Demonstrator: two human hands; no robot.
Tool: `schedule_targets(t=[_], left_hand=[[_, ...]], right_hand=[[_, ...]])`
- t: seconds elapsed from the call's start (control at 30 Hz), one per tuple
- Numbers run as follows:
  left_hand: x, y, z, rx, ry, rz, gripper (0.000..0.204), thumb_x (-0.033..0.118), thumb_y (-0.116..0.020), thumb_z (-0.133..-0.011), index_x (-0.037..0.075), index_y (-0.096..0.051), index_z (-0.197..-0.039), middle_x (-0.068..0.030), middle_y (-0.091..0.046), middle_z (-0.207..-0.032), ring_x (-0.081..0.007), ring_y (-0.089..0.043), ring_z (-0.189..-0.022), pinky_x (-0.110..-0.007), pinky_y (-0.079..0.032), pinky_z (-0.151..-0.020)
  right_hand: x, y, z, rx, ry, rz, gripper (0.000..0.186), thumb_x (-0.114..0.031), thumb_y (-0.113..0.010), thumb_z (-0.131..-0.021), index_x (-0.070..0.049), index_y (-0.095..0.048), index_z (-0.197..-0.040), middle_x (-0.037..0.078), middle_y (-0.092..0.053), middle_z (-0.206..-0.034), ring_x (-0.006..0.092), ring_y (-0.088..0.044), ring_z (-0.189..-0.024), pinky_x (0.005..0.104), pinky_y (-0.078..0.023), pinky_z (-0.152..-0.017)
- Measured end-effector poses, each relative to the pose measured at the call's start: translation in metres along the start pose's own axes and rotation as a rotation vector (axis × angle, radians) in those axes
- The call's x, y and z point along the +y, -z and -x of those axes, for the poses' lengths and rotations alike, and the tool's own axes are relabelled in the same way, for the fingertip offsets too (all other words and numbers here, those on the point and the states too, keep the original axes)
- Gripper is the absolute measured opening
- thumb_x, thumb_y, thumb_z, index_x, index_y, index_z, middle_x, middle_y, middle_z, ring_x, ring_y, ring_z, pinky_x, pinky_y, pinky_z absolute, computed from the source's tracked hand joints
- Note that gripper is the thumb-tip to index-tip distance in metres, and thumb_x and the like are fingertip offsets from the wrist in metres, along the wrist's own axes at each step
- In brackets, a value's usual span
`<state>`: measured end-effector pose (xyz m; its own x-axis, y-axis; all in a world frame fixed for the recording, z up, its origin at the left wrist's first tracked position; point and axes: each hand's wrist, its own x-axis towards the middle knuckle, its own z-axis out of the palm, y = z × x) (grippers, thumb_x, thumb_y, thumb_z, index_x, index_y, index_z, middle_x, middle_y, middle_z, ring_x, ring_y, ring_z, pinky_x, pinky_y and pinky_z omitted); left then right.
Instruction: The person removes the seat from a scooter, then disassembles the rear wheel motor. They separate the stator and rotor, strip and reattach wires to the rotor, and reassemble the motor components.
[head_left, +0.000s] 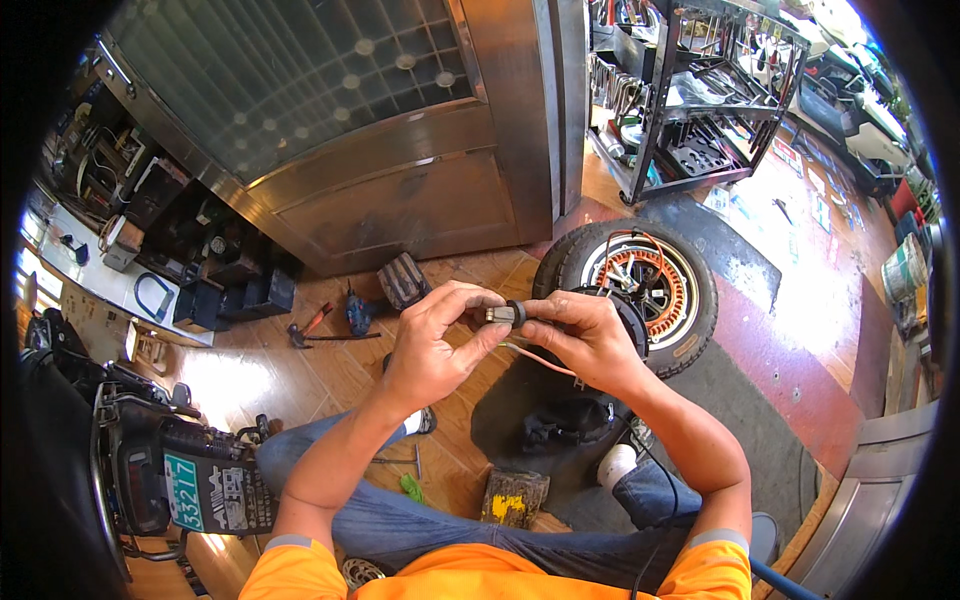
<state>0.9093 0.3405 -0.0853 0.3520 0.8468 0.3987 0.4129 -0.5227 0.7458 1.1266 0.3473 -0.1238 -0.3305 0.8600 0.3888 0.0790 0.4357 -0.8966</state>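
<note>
In front of my chest, both hands hold a small grey-and-black cylindrical piece (507, 314) with light metal at its end. My left hand (435, 340) pinches it between thumb and fingers from the left. From the right, the fingers of my right hand (590, 335) are closed on its dark end. A thin pinkish wire (543, 362) curves below the piece toward my right hand. Just beyond that hand, a tyred wheel (690, 330) lies on the floor, its hub showing a ring of copper windings (682, 288). The piece's exact kind cannot be made out.
A metal door (390, 205) stands ahead, with a black tool rack (660, 120) at the far right. A hammer (335, 338), a blue power tool (358, 312) and blocks (403, 280) lie on the floor. A parked scooter (150, 470) is at left; a dark mat (740, 440) spreads right.
</note>
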Motion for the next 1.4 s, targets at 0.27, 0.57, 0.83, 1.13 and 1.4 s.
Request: schedule_targets(t=[0.27,0.57,0.83,1.13,1.4], left_hand=[[-0.021,0.004,-0.001,-0.097,0.429,0.562,0.029,0.010,-0.074,-0.091,-0.002,-0.066,-0.116,-0.0050,-0.070,-0.104,-0.0102,-0.065,-0.094,-0.026,-0.054,-0.085],[-0.029,0.003,0.015,-0.011,0.433,0.643,0.027,0.007,-0.069,-0.095,-0.001,-0.065,-0.120,-0.0030,-0.068,-0.105,-0.0092,-0.064,-0.095,-0.023,-0.052,-0.086],[-0.015,-0.006,0.013,0.078,0.194,0.349,0.024,0.002,-0.072,-0.090,-0.002,-0.067,-0.113,-0.0072,-0.066,-0.109,-0.0132,-0.066,-0.095,-0.026,-0.057,-0.083],[0.005,0.006,0.009,-0.034,-0.046,-0.116,0.022,0.002,-0.077,-0.082,-0.002,-0.067,-0.101,-0.0142,-0.069,-0.101,-0.0248,-0.071,-0.089,-0.033,-0.057,-0.077],[0.003,0.003,0.012,-0.074,-0.076,-0.200,0.024,-0.001,-0.078,-0.078,-0.002,-0.068,-0.100,-0.0139,-0.071,-0.099,-0.0210,-0.070,-0.088,-0.031,-0.057,-0.078]], right_hand=[[0.000,-0.010,-0.001,0.029,-0.044,0.044,0.026,-0.008,-0.073,-0.086,0.001,-0.071,-0.111,0.014,-0.065,-0.076,0.0229,-0.062,-0.066,0.0338,-0.049,-0.062],[0.001,-0.017,0.001,0.045,-0.049,-0.023,0.028,-0.005,-0.073,-0.090,0.003,-0.067,-0.116,0.005,-0.067,-0.088,0.0058,-0.058,-0.073,0.0241,-0.050,-0.064],[0.008,-0.022,0.004,0.050,-0.054,-0.123,0.037,-0.007,-0.074,-0.087,-0.001,-0.062,-0.121,0.013,-0.073,-0.104,0.0186,-0.071,-0.086,0.0302,-0.055,-0.068],[0.010,-0.023,0.012,-0.025,-0.173,-0.106,0.040,-0.007,-0.077,-0.084,-0.001,-0.064,-0.121,0.011,-0.073,-0.099,0.0136,-0.070,-0.083,0.0269,-0.052,-0.064],[0.019,-0.035,0.012,0.057,0.045,0.010,0.037,-0.010,-0.076,-0.085,0.000,-0.065,-0.118,0.015,-0.073,-0.098,0.0206,-0.071,-0.079,0.0310,-0.054,-0.068]])
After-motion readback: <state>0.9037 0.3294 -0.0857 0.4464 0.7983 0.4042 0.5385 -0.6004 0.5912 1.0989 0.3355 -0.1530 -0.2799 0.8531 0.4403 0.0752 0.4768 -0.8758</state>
